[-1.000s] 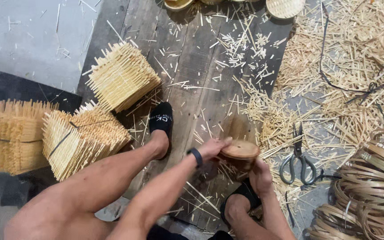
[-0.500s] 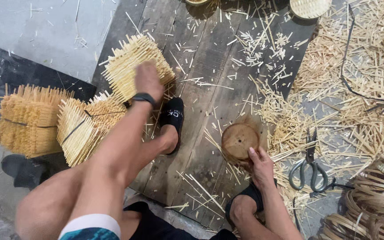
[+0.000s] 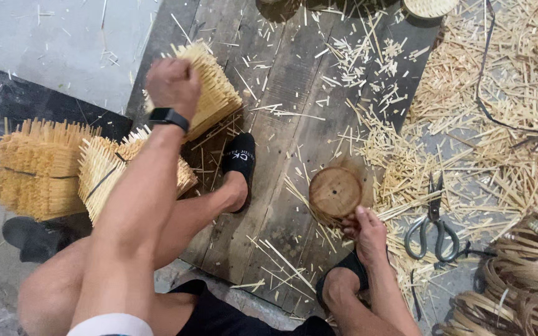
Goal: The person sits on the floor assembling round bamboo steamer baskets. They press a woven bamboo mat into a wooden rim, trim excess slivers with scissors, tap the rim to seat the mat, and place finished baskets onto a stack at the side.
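Left hand (image 3: 172,82) now fisted on the far bamboo-stick bundle (image 3: 210,87), more bundles (image 3: 45,165) stacked left; right hand (image 3: 368,231) grips round wooden mould (image 3: 335,193) by shears (image 3: 431,227).

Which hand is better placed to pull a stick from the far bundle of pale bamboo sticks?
Left. The left hand is closed on the top of the bundle of pale bamboo sticks, while the right hand holds the round wooden disc down.

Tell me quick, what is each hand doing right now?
Left hand: closed in a fist on the bundle of bamboo sticks.
Right hand: fingers closed on the edge of the round wooden disc.
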